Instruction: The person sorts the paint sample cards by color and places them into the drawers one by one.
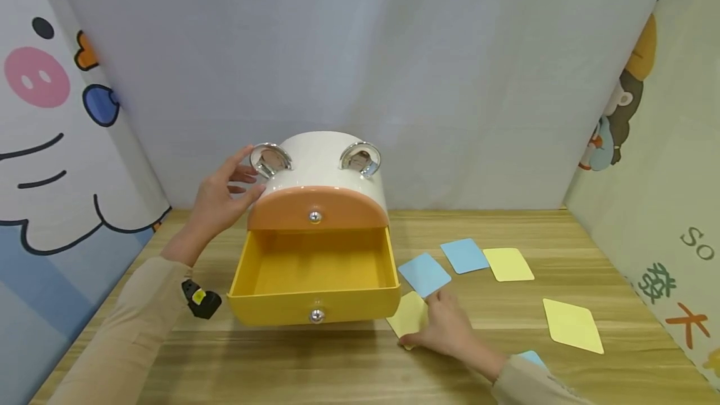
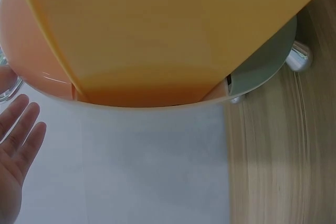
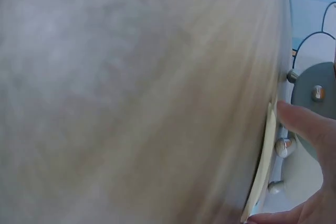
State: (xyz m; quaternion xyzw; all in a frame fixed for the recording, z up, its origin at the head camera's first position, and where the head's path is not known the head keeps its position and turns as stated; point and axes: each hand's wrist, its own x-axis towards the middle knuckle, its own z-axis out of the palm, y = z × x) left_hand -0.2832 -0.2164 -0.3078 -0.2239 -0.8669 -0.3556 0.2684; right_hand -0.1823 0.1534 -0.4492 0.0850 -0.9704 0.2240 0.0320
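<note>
A small drawer box (image 1: 320,158) with a white rounded top, two silver ears and an orange upper front stands on the table. Its yellow lower drawer (image 1: 275,308) is pulled out, and no contents show inside. My left hand (image 1: 216,199) touches the box's left side by the silver ear (image 1: 255,164), its fingers (image 2: 23,129) fairly straight. To the right of the drawer, my right hand (image 1: 447,330) pinches a yellow card (image 1: 409,314) by its edges, thumb on the near edge. Seen in the right wrist view, the card (image 3: 262,166) is edge-on between thumb and finger.
Blue cards (image 1: 424,275) and yellow cards (image 1: 508,264) lie spread on the wood-grain table (image 1: 506,367) to the right. One blue card (image 1: 532,357) is partly covered by my right sleeve. A pale curtain (image 1: 450,80) hangs behind, and printed cartoon panels stand at both sides.
</note>
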